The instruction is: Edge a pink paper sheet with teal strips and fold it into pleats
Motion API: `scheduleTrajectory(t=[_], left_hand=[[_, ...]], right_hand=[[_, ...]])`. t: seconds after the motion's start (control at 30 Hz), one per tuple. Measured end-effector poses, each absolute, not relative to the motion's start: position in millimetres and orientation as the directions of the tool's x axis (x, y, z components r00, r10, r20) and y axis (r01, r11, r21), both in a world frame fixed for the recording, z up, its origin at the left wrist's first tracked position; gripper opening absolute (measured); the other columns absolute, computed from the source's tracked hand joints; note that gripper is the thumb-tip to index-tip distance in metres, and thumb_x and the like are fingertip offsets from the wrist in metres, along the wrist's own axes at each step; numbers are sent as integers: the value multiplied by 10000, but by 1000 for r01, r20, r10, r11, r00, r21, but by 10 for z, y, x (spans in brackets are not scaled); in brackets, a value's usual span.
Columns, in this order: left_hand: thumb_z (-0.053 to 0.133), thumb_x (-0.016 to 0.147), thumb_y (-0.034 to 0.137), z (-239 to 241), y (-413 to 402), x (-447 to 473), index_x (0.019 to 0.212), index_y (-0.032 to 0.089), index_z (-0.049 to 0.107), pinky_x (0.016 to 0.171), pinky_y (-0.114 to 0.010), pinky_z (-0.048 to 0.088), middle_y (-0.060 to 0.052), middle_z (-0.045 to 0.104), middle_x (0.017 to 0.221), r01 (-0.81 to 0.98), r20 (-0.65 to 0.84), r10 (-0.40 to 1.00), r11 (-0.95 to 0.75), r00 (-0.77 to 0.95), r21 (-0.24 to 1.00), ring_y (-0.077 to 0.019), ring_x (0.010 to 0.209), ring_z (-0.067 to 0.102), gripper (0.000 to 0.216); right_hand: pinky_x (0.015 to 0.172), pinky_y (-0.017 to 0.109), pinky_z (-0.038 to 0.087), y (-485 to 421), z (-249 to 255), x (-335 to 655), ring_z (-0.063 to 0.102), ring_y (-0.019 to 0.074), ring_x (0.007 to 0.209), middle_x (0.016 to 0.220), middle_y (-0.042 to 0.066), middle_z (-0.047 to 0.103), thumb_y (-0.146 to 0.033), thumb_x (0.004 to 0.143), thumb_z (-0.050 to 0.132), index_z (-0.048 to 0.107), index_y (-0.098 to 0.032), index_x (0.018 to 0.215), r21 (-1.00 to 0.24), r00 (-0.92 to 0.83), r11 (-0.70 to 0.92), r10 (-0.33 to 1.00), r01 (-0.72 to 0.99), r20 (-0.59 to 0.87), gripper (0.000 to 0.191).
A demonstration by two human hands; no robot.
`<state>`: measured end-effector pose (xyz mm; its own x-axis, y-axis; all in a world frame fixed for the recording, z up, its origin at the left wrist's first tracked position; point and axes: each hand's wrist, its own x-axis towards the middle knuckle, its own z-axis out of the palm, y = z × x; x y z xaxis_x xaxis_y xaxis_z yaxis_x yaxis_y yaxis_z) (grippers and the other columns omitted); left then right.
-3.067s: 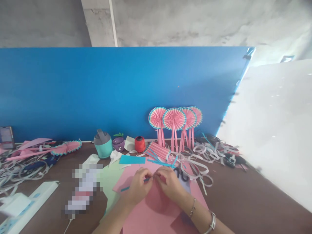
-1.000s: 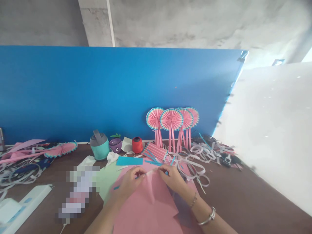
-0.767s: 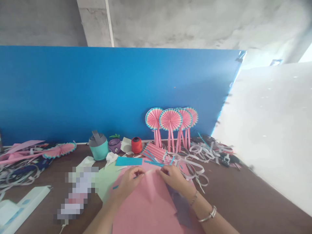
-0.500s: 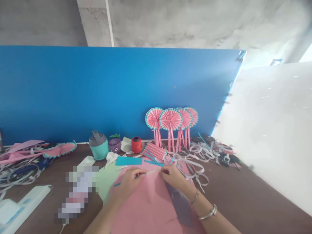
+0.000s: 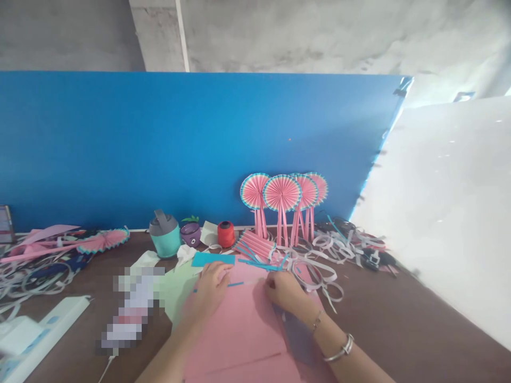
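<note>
My left hand (image 5: 212,284) rests on the upper part of a large pink paper sheet (image 5: 235,335), its fingers stretched out and low over the paper. A narrow blue paper strip (image 5: 236,284) shows just right of those fingertips, and another bit of blue shows on the hand's left side; whether they join beneath is hidden. Across from it, my right hand (image 5: 285,290) is closed on the sheet's right side, fingers curled inward; anything between them is hidden. A blue paper rectangle (image 5: 213,259) lies just beyond my left hand. Green paper (image 5: 178,292) sticks out to the left.
Pink pleated paper fans (image 5: 281,193) stand against the blue panel (image 5: 179,133). Pleated pink paper (image 5: 257,244) and curled white strips (image 5: 319,271) lie behind my right hand. A teal cup (image 5: 165,239), purple pot (image 5: 190,234), red spool (image 5: 226,234) and power strip (image 5: 51,332) are on the table.
A pale strip was stretched between my hands; it no longer shows there. My left hand has shifted left and straightened its fingers. A blue strip now shows beside it.
</note>
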<state>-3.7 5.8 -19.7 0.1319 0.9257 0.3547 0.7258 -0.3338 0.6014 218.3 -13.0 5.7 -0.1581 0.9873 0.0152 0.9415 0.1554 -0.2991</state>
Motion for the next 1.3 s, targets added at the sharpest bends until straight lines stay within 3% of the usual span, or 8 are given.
scheduleTrajectory(t=[0.1, 0.23, 0.43, 0.7, 0.83, 0.97, 1.1, 1.3], left_hand=[[502, 898, 179, -94, -46, 28, 897, 217, 719, 917, -374, 453, -46, 716, 954, 733, 350, 888, -449, 299, 511, -216, 969, 603, 220], [458, 895, 104, 53, -274, 176, 763, 206, 715, 857, -347, 451, -51, 680, 890, 725, 157, 804, -588, 574, 358, -211, 943, 591, 308], [392, 936, 97, 121, -407, 263, 886, 183, 733, 862, -339, 446, -80, 669, 977, 752, 13, 790, -589, 613, 297, -207, 948, 607, 356], [392, 881, 42, 73, -373, 277, 903, 168, 706, 904, -372, 439, -99, 666, 950, 741, -75, 740, -654, 668, 155, -242, 990, 591, 339], [405, 886, 56, -45, -372, 258, 912, 189, 705, 952, -373, 413, -99, 665, 922, 724, -17, 733, -668, 680, 169, -236, 972, 597, 328], [390, 860, 15, -110, -415, 261, 936, 186, 709, 989, -378, 399, -109, 676, 954, 731, 39, 742, -667, 670, 142, -245, 1001, 600, 370], [393, 814, -22, -51, -496, 298, 1031, 148, 705, 1001, -390, 397, -139, 681, 1074, 735, -13, 736, -676, 677, 53, -268, 1084, 588, 416], [366, 822, -23, 54, -572, 355, 1140, 114, 682, 1015, -388, 401, -160, 674, 1171, 766, -53, 766, -634, 641, 112, -275, 1147, 578, 469]], right_hand=[[656, 274, 316, -129, 62, 2179, 621, 185, 723, 755, 69, 732, -150, 767, 563, 705, -177, 695, -300, -142, 139, 990, 944, 9, 161], [666, 287, 324, -98, 14, 2200, 616, 192, 694, 706, 71, 712, -263, 822, 575, 660, -183, 646, -272, -63, 90, 992, 958, 107, 211], [775, 284, 348, 59, -48, 2214, 618, 208, 924, 897, 57, 715, -162, 877, 516, 708, -200, 808, -310, -53, 166, 938, 936, 341, 208], [962, 403, 351, 585, 50, 1807, 535, 293, 1126, 1092, 111, 685, -325, 879, 595, 748, -210, 924, -221, -145, 204, 955, 954, 257, 197], [993, 420, 351, 765, 18, 1654, 511, 323, 1168, 1126, 164, 665, -233, 776, 695, 737, -162, 877, -383, -85, 173, 968, 907, 236, 130], [909, 375, 412, 877, 37, 1641, 586, 268, 1028, 965, 117, 701, -117, 741, 639, 696, -162, 736, -517, -7, 128, 973, 846, 230, 73], [716, 296, 461, 947, 227, 1720, 630, 207, 796, 748, 57, 681, -222, 784, 594, 664, -151, 707, -705, 41, 120, 978, 699, 206, 126], [682, 261, 445, 722, 501, 2070, 589, 151, 732, 788, 45, 664, -393, 807, 543, 669, -150, 874, -906, -29, 247, 967, 343, 252, 282]])
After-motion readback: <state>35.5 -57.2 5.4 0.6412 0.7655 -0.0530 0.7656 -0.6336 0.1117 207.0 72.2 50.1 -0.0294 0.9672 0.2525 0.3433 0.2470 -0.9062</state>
